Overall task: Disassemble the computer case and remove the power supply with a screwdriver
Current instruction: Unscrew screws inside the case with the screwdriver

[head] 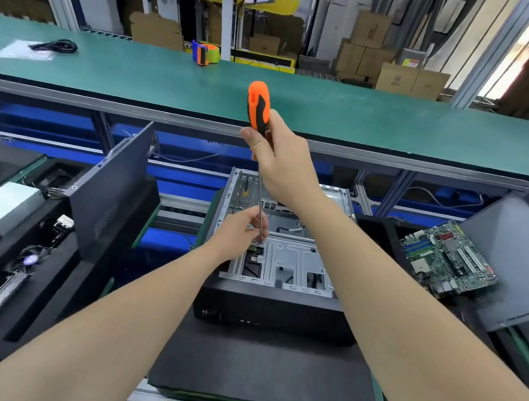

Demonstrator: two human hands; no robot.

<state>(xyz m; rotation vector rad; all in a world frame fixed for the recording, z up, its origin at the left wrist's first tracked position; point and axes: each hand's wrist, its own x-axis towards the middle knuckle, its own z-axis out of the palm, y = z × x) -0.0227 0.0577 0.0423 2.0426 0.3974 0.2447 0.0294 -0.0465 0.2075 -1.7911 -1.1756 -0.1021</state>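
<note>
Green bench behind, open black-and-silver metal computer case at the far edge of the dark foam mat; right hand clenches the orange-and-black screwdriver, left hand pinches its shaft low down. I'd keep it vertical and press before turning, or it'll slip

"How many screwdrivers were there?"
"One screwdriver. Two hands were in sight, a left hand and a right hand."
"Cases?"
"One open computer case, one loose motherboard and one silver metal box."
"Panels?"
"Two dark ones: a left panel and a right panel."
"On the green bench?"
"One tape dispenser and one coiled cable. Behind stood several cardboard boxes, which I couldn't count exactly."
</note>
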